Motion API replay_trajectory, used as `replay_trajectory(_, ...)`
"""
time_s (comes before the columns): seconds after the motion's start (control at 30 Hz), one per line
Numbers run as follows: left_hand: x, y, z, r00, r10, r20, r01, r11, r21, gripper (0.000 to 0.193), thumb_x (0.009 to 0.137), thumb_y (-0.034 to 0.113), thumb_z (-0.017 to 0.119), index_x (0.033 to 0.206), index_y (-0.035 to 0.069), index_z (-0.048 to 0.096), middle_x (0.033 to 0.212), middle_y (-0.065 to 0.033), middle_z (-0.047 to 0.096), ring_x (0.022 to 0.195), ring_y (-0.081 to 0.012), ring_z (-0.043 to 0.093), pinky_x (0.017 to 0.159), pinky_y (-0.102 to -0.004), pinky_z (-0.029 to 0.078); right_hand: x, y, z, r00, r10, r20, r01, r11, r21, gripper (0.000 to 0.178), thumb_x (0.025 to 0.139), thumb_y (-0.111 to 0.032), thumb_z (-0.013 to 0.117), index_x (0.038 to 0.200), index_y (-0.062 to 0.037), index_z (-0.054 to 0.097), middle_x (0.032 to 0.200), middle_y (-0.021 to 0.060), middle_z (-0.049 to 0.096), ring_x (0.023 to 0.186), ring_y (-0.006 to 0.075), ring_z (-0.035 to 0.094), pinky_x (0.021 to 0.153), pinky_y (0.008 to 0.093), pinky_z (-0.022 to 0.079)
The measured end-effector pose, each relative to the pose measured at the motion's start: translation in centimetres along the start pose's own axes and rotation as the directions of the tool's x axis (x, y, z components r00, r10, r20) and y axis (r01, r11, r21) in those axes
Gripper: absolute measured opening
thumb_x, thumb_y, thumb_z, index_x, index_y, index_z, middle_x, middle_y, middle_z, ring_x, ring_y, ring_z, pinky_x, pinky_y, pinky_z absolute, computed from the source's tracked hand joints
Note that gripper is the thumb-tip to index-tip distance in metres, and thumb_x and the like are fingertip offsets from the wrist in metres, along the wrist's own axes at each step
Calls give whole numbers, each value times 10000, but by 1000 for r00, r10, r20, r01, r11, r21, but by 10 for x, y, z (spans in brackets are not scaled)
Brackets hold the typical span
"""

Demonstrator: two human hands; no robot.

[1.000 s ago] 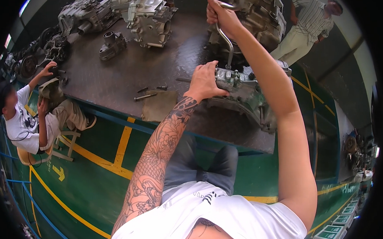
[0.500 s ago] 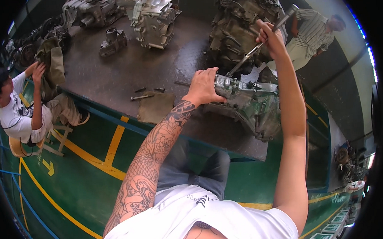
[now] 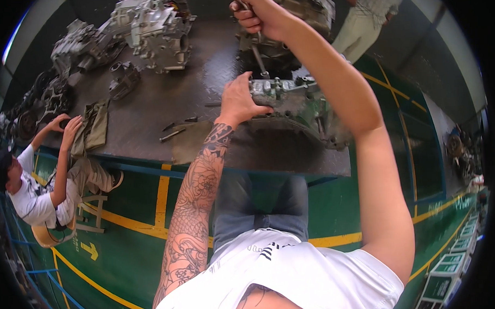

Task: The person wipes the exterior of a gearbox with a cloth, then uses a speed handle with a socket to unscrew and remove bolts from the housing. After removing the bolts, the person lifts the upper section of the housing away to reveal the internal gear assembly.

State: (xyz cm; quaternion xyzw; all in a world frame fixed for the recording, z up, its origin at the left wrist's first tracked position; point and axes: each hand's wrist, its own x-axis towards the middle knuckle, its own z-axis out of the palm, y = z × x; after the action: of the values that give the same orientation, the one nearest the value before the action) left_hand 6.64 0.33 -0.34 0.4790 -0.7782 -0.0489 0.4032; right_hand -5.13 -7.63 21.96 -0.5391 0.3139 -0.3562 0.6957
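Note:
A grey metal gearbox housing (image 3: 289, 105) lies along the front part of the workbench. My left hand (image 3: 239, 100) grips its left end, thumb on the near side and fingers over the top. Beyond it, my right hand (image 3: 264, 15) is wrapped round the handle of a long socket wrench (image 3: 259, 59). The wrench's lower end meets the far edge of the housing near my left fingertips; what it sits on is too small to make out. My right forearm covers part of the housing's right side, and the handle's upper end is hidden.
A brown cloth (image 3: 191, 143) with small tools (image 3: 172, 133) lies left of the housing. Large gearbox castings (image 3: 164, 43) and a small casting (image 3: 123, 81) stand farther back. A seated co-worker (image 3: 36, 183) handles an olive cloth (image 3: 92, 127) at left. Another person (image 3: 365, 19) stands behind the bench.
My right hand has swung left and away from me, turning the wrench handle from leaning right to leaning slightly left. My left hand keeps its grip on the housing. The view has shifted.

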Motion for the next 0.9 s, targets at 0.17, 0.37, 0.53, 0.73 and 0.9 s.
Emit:
replay_trajectory(0.17, 1, 1, 1, 999, 12, 36, -12, 1000, 9, 1137, 516, 536, 965, 1413, -1, 518, 1292, -189, 657, 1202, -357, 619, 1079, -467, 429, -70, -21, -31, 945, -310, -105, 276, 927, -253, 270, 1024, -254, 671, 798, -175, 544, 603, -108, 358, 458, 30, 286, 429, 245, 200)
replay_trajectory(0.37, -1, 3, 1, 1000, 23, 11, -23, 998, 61, 1116, 561, 578, 936, 1421, 4, 514, 1282, -194, 659, 1205, -386, 605, 1085, -469, 424, -154, -79, -65, 839, -524, -146, 523, 851, -49, 404, 1070, -333, 562, 708, -198, 441, 529, -87, 321, 405, 62, 277, 390, 246, 231)
replay_trajectory(0.53, 12, -11, 0, 989, -69, 134, 82, 993, -90, 805, 857, 631, 721, 1335, -5, 598, 1244, -211, 681, 1172, -390, 623, 1053, -463, 447, -325, -88, -97, 686, -724, -75, 723, 689, -44, 435, 1061, -422, 570, 743, -149, 455, 522, -79, 320, 394, 79, 297, 388, 253, 279)
replay_trajectory(0.73, 86, -27, 7, 934, -24, 357, 95, 979, -182, 420, 984, 394, 604, 1172, 45, 745, 1158, -181, 747, 1114, -378, 679, 983, -417, 517, -516, -2, -94, 528, -821, -220, 845, 533, 39, 319, 1084, -122, 486, 767, -127, 451, 468, -61, 352, 323, 35, 262, 335, 179, 218)
replay_trajectory(0.9, 144, -19, 32, 645, -42, 763, -118, 981, 154, 365, 975, 319, 635, 1212, 69, 754, 1123, -156, 766, 1066, -331, 705, 950, -401, 531, -615, 103, -60, 402, -767, -500, 855, 510, -96, 340, 1111, -223, 520, 809, -144, 386, 495, -64, 343, 334, 16, 265, 324, 175, 232)
